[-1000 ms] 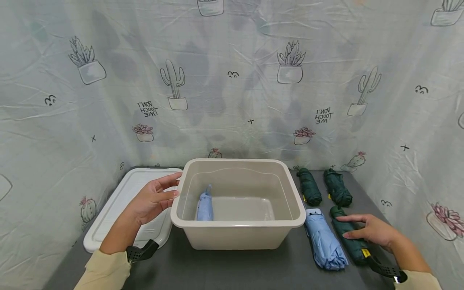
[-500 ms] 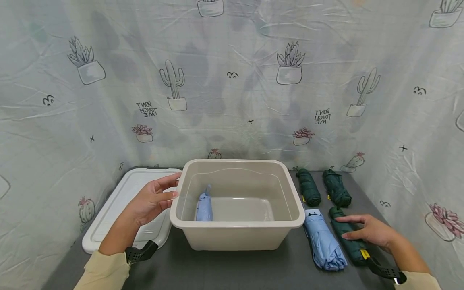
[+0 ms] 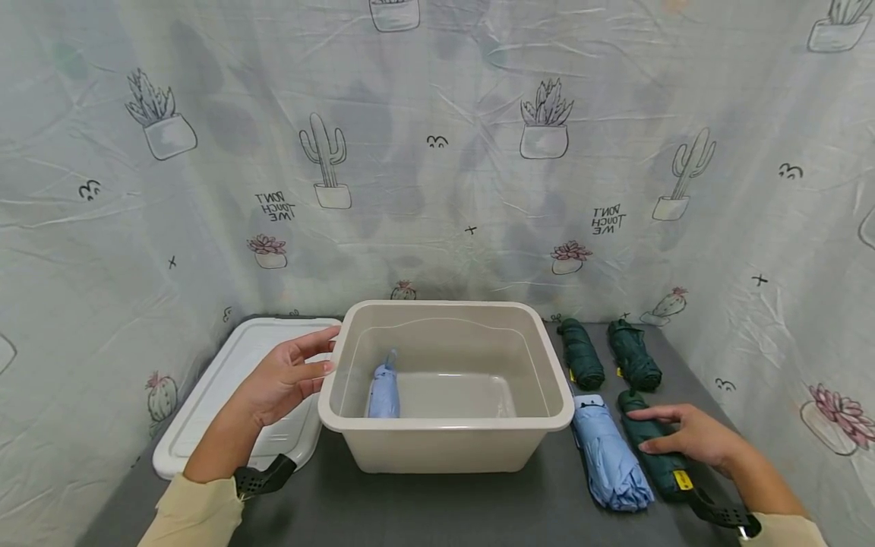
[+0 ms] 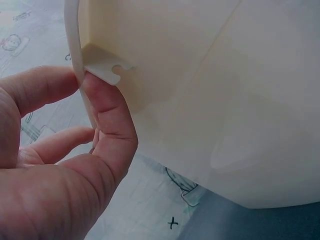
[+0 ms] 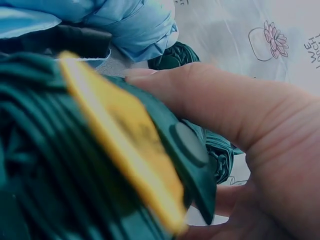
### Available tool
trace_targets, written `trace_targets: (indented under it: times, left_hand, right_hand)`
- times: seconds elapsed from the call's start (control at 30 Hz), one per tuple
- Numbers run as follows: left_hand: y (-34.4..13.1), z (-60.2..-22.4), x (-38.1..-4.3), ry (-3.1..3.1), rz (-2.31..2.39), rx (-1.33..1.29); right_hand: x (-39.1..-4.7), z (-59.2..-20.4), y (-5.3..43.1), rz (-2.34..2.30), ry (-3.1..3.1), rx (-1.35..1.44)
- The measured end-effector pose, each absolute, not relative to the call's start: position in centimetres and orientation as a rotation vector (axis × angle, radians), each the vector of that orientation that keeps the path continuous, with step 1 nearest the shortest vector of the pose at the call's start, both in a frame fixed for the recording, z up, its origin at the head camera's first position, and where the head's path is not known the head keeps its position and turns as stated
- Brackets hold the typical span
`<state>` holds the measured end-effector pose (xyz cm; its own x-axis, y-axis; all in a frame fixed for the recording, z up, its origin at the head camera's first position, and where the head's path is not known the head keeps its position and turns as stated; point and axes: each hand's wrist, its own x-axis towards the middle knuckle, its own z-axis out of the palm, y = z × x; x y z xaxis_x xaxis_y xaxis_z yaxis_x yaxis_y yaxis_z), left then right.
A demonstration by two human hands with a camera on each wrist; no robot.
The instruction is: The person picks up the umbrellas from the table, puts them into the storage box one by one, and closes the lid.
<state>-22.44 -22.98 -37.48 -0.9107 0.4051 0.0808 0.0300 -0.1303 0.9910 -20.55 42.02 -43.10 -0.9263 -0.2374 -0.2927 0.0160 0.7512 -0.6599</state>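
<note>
My left hand [image 3: 283,380] pinches the left rim of a beige plastic bin [image 3: 444,448]; the left wrist view shows its fingers curled at the rim [image 4: 74,35]. A folded light-blue umbrella [image 3: 385,391] leans inside the bin on the left. On the right, my right hand [image 3: 693,437] grips a folded dark-green umbrella [image 3: 649,429], thumb and fingers on opposite sides of it. That umbrella's yellow tag [image 5: 130,140] is large and blurred in the right wrist view. Another folded light-blue umbrella [image 3: 611,456] lies just left of the gripped one.
Two more folded green umbrellas, one left [image 3: 581,355] and one right [image 3: 634,355], lie at the back right. A white lid [image 3: 205,418] lies flat left of the bin. The grey table [image 3: 410,509] ends at a printed curtain [image 3: 437,190] behind.
The right hand and the green umbrella's near end have shifted very slightly left. The left hand stays on the bin's rim.
</note>
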Motion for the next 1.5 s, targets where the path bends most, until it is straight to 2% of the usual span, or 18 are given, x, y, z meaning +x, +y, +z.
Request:
trace_targets:
  times: [0.63, 1.07, 1.27, 1.5]
  left_hand:
    - [-23.0, -37.2, -22.4, 1.891, 2.118, 0.492]
    - [-23.0, -37.2, -22.4, 1.894, 2.108, 0.493]
    - [-22.9, -37.0, -22.3, 1.908, 2.098, 0.479]
    - [-22.9, -37.0, -22.3, 1.921, 2.09, 0.466]
  right_hand:
    - [-20.7, -43.2, 41.2, -0.937, 2.64, -0.097]
    - [-20.3, -43.3, 42.0, -1.073, 2.564, -0.151]
    - [-20.1, -42.8, 42.2, -1.182, 2.53, -0.159]
    - [-20.2, -41.3, 41.8, -1.106, 2.646, -0.144]
